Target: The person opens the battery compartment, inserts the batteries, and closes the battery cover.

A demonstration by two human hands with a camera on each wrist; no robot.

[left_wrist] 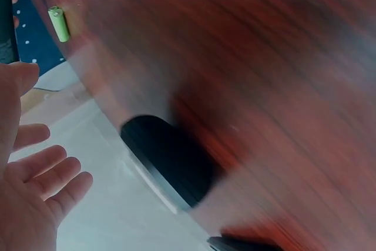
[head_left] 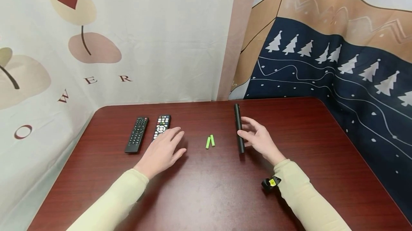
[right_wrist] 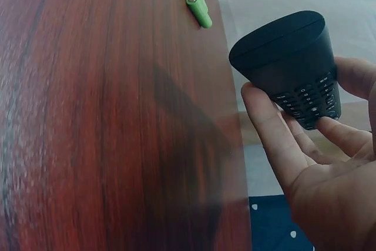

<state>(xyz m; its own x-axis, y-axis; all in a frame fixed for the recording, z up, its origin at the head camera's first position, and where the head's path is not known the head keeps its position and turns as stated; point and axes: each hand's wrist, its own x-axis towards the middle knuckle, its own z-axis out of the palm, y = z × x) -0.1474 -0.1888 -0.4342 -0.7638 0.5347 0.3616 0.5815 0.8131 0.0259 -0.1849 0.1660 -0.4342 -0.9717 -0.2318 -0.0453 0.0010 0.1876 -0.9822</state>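
My right hand [head_left: 259, 139] grips a black remote control [head_left: 238, 127], turned on its edge above the right part of the table. In the right wrist view, thumb and fingers pinch its sides, with its keypad [right_wrist: 311, 98] toward the palm. My left hand [head_left: 159, 154] hovers with loose, spread fingers and holds nothing. It partly covers a second remote control [head_left: 163, 121] with white buttons. Two green batteries [head_left: 212, 140] lie side by side between the hands. Left of the left hand lies a third remote control [head_left: 136, 134], black with small keys.
A dark red wooden table [head_left: 199, 195] with rounded far corners carries everything. Behind it hangs a pale printed curtain [head_left: 173, 45], with a navy and tan printed cloth [head_left: 309, 70] at the right. A black device with a yellow mark [head_left: 271, 182] sits at the right wrist.
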